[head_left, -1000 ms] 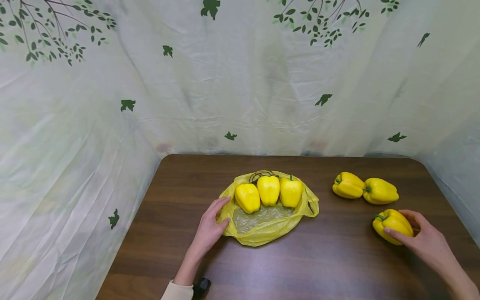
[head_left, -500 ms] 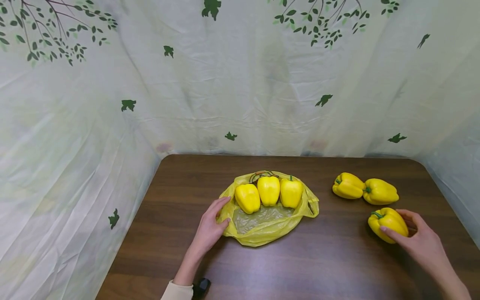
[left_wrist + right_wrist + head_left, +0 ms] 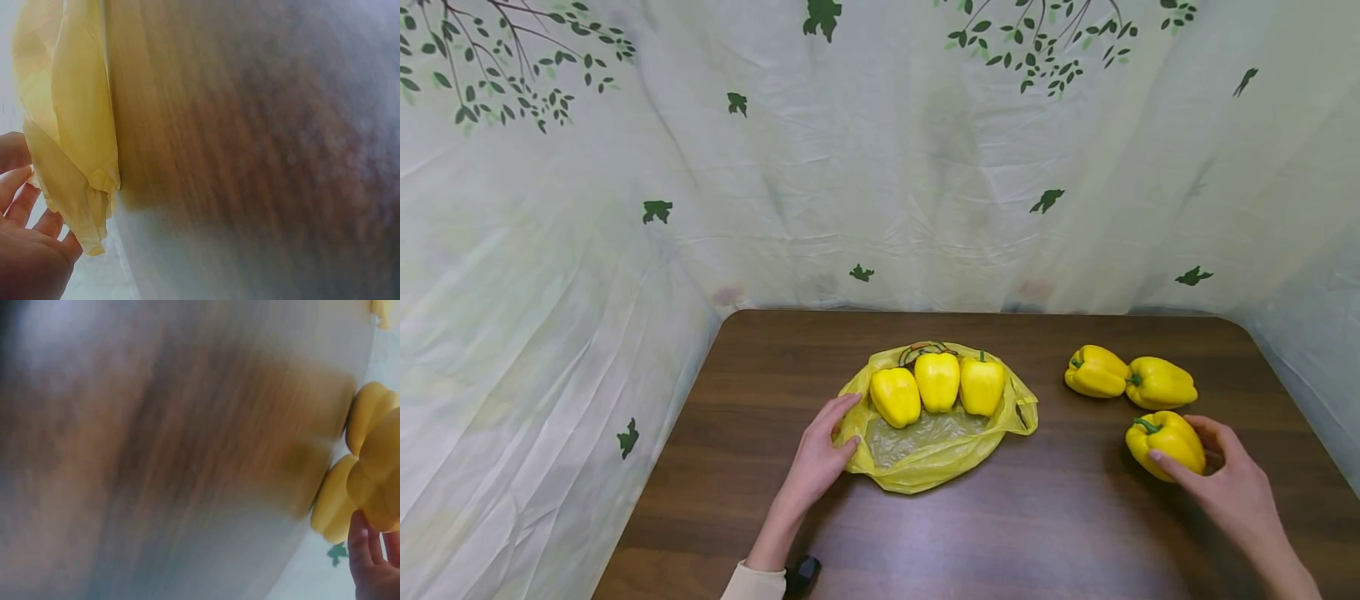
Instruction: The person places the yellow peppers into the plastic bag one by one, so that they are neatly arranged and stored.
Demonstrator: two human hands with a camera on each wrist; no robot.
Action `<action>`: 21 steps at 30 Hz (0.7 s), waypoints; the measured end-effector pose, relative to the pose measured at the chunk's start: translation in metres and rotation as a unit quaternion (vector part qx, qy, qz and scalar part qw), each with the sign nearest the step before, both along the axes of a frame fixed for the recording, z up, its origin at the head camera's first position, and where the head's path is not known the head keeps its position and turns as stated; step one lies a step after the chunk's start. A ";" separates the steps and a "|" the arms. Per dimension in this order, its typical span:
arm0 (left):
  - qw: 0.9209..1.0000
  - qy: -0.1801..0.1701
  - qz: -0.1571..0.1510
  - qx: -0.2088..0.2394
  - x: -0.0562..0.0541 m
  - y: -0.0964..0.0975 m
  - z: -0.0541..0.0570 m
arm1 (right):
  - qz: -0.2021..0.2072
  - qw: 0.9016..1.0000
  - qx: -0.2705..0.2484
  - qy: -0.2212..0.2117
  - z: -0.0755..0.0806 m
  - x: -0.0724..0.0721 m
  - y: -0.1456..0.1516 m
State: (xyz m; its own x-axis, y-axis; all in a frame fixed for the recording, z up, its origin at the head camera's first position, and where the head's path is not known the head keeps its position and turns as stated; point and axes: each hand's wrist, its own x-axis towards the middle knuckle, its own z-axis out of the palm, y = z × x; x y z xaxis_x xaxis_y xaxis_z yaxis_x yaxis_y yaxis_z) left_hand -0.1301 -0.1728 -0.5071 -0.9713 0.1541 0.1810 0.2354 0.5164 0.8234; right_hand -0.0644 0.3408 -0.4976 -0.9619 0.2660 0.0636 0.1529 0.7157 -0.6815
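Observation:
In the head view, my left hand holds the left rim of a yellow plastic bag, which lies with its mouth spread upward. Three yellow bell peppers stand in the bag's far half: a left one, a middle one and a right one. My right hand grips another yellow bell pepper from its right side, thumb in front, green stem toward the upper left. The left wrist view shows fingers at the bag's edge. In the right wrist view the held pepper is partly cut off.
Two more yellow bell peppers, one on the left and one on the right, lie touching behind my right hand. Everything rests on a dark brown wooden table. A pale leaf-patterned cloth hangs behind it.
My right hand has moved left and slightly away from me with the bell pepper in its grip. The left hand, the bag and the other peppers have stayed put.

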 end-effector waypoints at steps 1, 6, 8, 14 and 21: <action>1.000 -0.001 0.000 0.000 0.000 0.000 0.000 | -0.001 1.000 -0.001 0.002 0.000 0.000 -0.001; 1.000 0.004 -0.001 0.000 0.000 0.000 0.000 | -0.003 1.000 -0.006 0.007 0.003 0.000 -0.007; 1.000 0.002 0.001 0.000 0.000 0.000 0.001 | 0.000 1.000 -0.007 0.009 0.005 0.000 -0.010; 1.000 -0.003 0.003 -0.001 0.000 0.000 0.000 | 0.006 1.000 -0.009 0.012 0.008 -0.003 -0.018; 1.000 -0.002 0.002 0.007 0.000 0.000 0.001 | 0.009 0.999 -0.025 0.030 0.014 -0.006 -0.026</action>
